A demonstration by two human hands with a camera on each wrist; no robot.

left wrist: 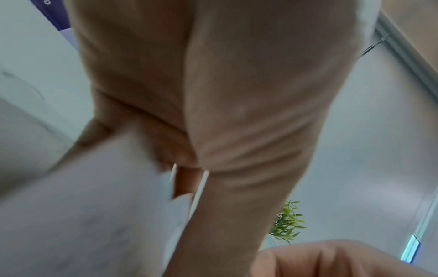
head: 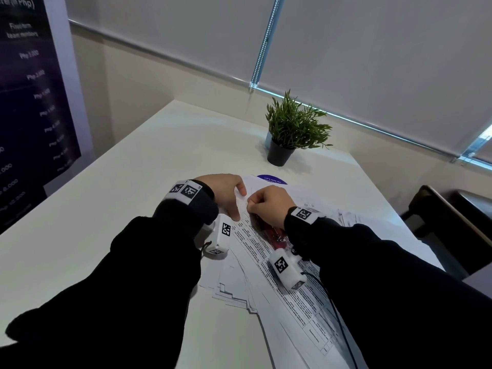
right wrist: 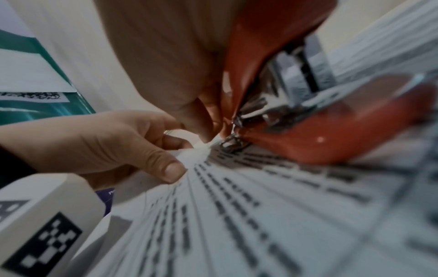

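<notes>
Head view puts the potted plant (head: 291, 134) at the far side of the white table (head: 119, 187); everything else in use sits on the near side of that plant. Just short of it lies a loose stack of papers (head: 282, 286) printed with tables of text and fanned out unevenly toward the person.

Both hands meet at the stack's corner closest to the plant. The left hand (head: 226, 195) pinches that corner, with the thumb on top of the sheets and the fingers curled beneath, as the right wrist view shows plainly. The right hand (head: 270, 206) is clenched around a red stapler (right wrist: 331, 138), whose body runs back under the palm, away from the plant.

In the right wrist view the stapler's base rests on the top printed sheet and its nose reaches the pinched corner. The upper arm is raised off the base, with the metal magazine showing between them — whether paper sits inside the mouth is too blurred to tell.

A purple round sticker (head: 271, 179) lies between the plant and the stack, partly covered by sheets. Left of the plant, well apart, stands a dark poster (head: 29, 107). Right of the plant, beyond the table edge, is a dark chair (head: 452, 217).
</notes>
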